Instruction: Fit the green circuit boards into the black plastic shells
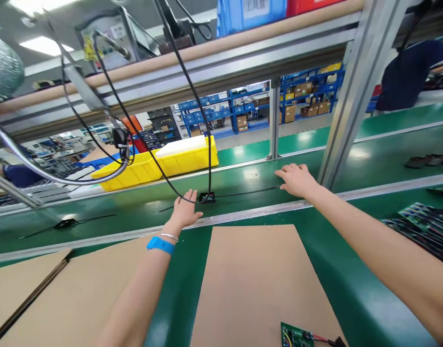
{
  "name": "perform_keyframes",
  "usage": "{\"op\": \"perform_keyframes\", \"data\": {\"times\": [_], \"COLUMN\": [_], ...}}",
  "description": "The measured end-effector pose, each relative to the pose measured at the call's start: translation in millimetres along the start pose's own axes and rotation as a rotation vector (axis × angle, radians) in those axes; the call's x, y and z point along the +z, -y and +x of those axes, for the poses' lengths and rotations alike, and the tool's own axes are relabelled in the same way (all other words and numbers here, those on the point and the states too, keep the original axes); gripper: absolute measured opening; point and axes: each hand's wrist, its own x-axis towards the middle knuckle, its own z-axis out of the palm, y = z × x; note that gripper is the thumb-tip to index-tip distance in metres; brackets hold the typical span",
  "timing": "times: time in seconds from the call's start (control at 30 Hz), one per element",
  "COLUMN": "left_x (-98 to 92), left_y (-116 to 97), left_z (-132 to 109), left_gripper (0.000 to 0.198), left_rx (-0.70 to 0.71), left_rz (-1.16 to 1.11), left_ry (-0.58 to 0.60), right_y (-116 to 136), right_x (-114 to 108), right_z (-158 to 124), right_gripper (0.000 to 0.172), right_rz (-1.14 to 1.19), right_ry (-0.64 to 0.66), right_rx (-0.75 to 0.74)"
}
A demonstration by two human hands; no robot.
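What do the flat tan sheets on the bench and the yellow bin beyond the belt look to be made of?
Tan sheets: likely cardboard, matte brown, thin with straight cut edges. Yellow bin: probably moulded plastic, smooth with a slight sheen and uniform colour.

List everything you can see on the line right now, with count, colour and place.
small module with cable: one, black, on the green belt by the left fingertips
second module: one, black, on the belt far left
yellow bin: one, behind the belt
cardboard sheets: brown, one in the centre, more at left, near bench
circuit board: one, green, bottom edge of the centre sheet
board stack: dark, right edge; count unclear
hanging cables: black, from the overhead rail
co-worker: one, dark top, far right
left hand: open, blue wristband
right hand: open, flat on the belt
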Motion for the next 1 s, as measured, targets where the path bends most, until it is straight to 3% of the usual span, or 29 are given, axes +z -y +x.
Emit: {"op": "perform_keyframes", "data": {"times": [0.07,0.13,0.2,0.3,0.4,0.53,0.67,0.77,0.87,0.93,1.0], "left_x": [11.0,17.6,15.4,-0.7,-14.8,-16.1,-18.9,-26.7,-26.2,-16.5,-0.3], "left_y": [9,18,25,24,5,-26,-25,12,73,117,160], "left_z": [-12,-48,-101,-202,-308,-434,-560,-655,-728,-755,-764], "left_gripper": [0.051,0.049,0.047,0.045,0.039,0.033,0.029,0.027,0.033,0.034,0.034], "left_rx": [-0.032,-0.041,-0.059,-0.162,-0.333,-0.59,-0.914,-1.189,-1.443,-1.543,-1.586], "left_rz": [0.006,-0.024,-0.078,-0.167,-0.223,-0.233,-0.176,-0.095,-0.026,-0.006,-0.004], "left_ry": [-0.004,0.004,0.0,-0.049,-0.128,-0.222,-0.284,-0.259,-0.162,-0.089,-0.025], "right_y": [6,23,49,108,201,353,475,524,540,541,539], "right_x": [12,25,35,43,43,25,10,23,50,68,83], "right_z": [-3,-13,-24,-29,-29,-53,-92,-111,-124,-128,-128], "right_gripper": [0.04,0.043,0.046,0.046,0.042,0.033,0.033,0.046,0.057,0.058,0.062], "right_rz": [-0.032,-0.035,-0.014,0.073,0.299,0.553,0.643,0.664,0.697,0.72,0.727], "right_ry": [0.006,0.032,0.046,0.027,0.008,0.114,0.197,0.147,0.117,0.093,0.064], "right_rx": [-0.007,-0.088,-0.201,-0.427,-0.751,-1.153,-1.378,-1.424,-1.399,-1.334,-1.298]}}
